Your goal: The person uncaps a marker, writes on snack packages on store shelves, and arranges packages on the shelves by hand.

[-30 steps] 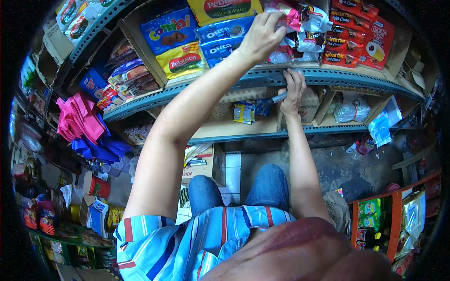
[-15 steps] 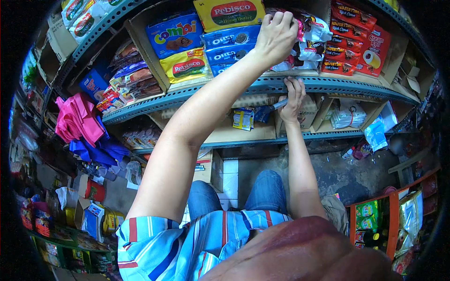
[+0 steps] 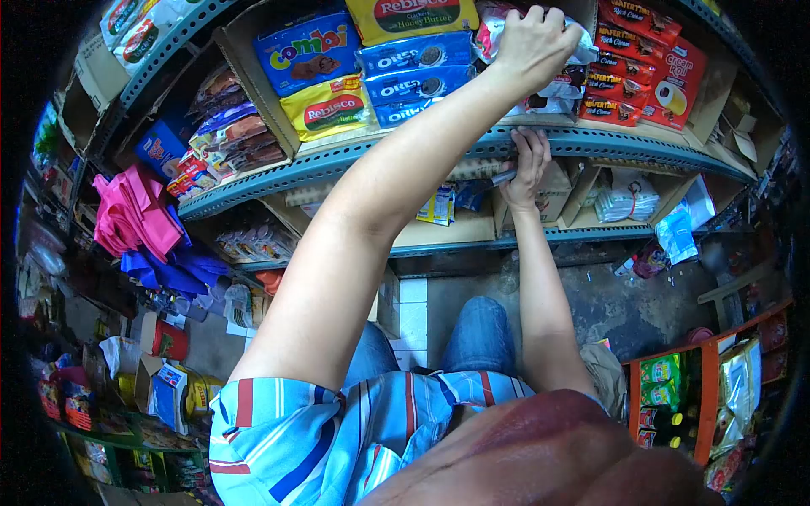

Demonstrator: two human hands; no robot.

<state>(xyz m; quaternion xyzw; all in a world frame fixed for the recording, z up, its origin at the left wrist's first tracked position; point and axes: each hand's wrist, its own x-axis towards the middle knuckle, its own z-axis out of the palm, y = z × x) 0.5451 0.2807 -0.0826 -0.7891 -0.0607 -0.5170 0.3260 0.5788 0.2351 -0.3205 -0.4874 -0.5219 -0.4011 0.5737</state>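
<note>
My left hand (image 3: 540,49) is up at the shelf with its fingers curled over the white-and-pink snack packets (image 3: 492,35); its fingertips are partly hidden behind the packets. Lower down, my right hand (image 3: 528,170) holds a grey-blue marker (image 3: 504,178) while its fingertips rest at the perforated metal shelf edge (image 3: 472,148). Left of my left hand stand blue Oreo packs (image 3: 419,84) and a yellow Rebisco pack (image 3: 413,21). To its right are red Wafertime packs (image 3: 613,88).
A blue Combi pack (image 3: 306,55) and a red Cream Roll pack (image 3: 673,84) share the shelf. Tied white plastic packs (image 3: 627,201) sit on the level below. Pink bags (image 3: 139,211) hang at left. An orange rack (image 3: 707,396) stands at right.
My left hand has moved right across the snack packets. My right hand stays at the shelf edge with the marker. The view has shifted slightly.
</note>
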